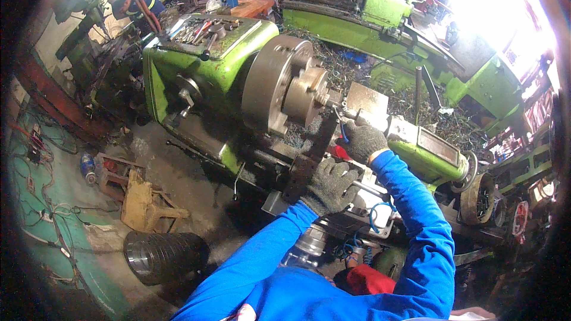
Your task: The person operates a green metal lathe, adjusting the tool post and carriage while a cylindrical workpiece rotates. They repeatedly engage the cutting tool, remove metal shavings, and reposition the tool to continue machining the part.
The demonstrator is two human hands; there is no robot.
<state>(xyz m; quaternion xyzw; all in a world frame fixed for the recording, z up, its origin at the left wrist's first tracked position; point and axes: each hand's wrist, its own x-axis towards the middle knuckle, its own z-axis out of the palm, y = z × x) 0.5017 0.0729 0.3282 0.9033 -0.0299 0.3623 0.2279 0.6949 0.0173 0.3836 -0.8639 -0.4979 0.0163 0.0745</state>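
Grey work gloves cover both hands, over a lathe. My right hand is closed around a slim blue-handled tool, whose metal tip points at the centre of the workpiece; its exact kind is too small to tell. That round steel workpiece sits in the jaws of the large chuck. Nearer to me, my left hand is wrapped around the left end of a metal bar handle. A bit of red cloth shows between the hands. My palms are hidden.
The green headstock carries loose tools on top. To the right stands the tailstock with its handwheel. Metal shavings lie behind, before another green lathe. A black ribbed drum and a wooden stool stand at left.
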